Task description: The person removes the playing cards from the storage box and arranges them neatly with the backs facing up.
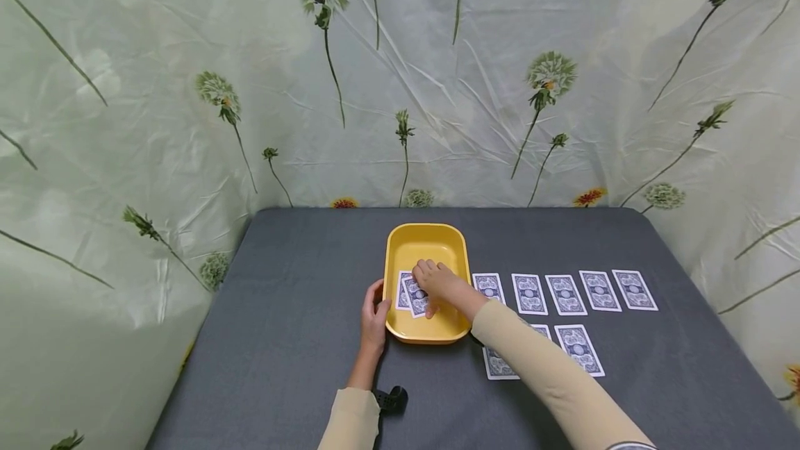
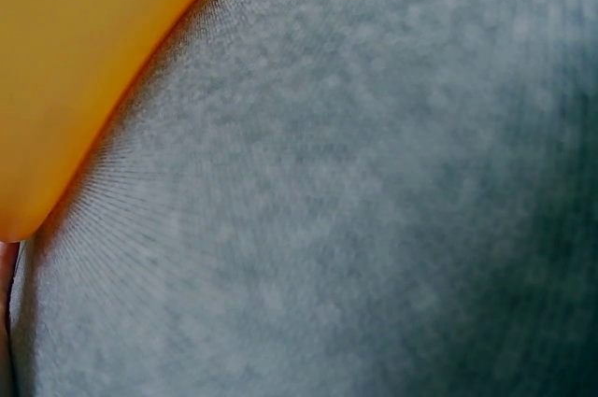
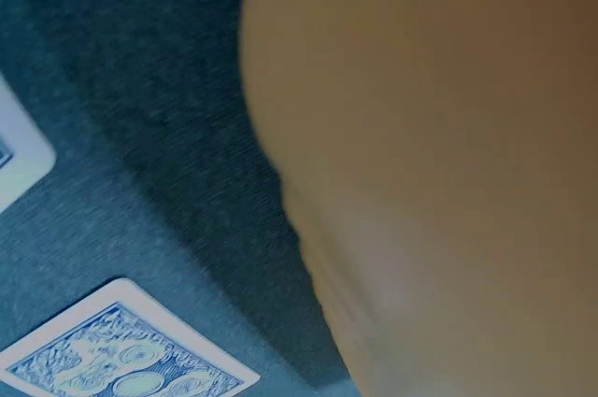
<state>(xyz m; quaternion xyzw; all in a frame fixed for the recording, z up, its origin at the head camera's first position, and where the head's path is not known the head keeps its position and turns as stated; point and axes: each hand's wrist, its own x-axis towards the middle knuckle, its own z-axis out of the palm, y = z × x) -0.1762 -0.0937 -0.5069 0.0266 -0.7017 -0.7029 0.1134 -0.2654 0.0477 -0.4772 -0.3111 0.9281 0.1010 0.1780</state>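
Note:
A yellow tray (image 1: 428, 231) stands on the dark grey cloth, with two overlapping playing cards (image 1: 403, 292) face down inside it. My left hand (image 1: 375, 321) holds the tray's left side, thumb near the rim. In the left wrist view only a sliver of that hand shows, beside the tray wall (image 2: 84, 61). My right hand (image 1: 442, 285) reaches over the tray's right side and grips the upper playing card (image 1: 415, 294) between thumb and fingers. The right wrist view is mostly filled by a blurred part of my hand or wrist (image 3: 430, 154), so the grip is hidden there.
To the tray's right, several blue-backed playing cards (image 1: 565, 295) lie face down in two rows; my right sleeve (image 1: 544, 360) partly covers the nearer row (image 1: 580, 351). A dark band (image 1: 392, 401) circles my left wrist. Behind the table hangs a dandelion-patterned curtain (image 1: 437, 89).

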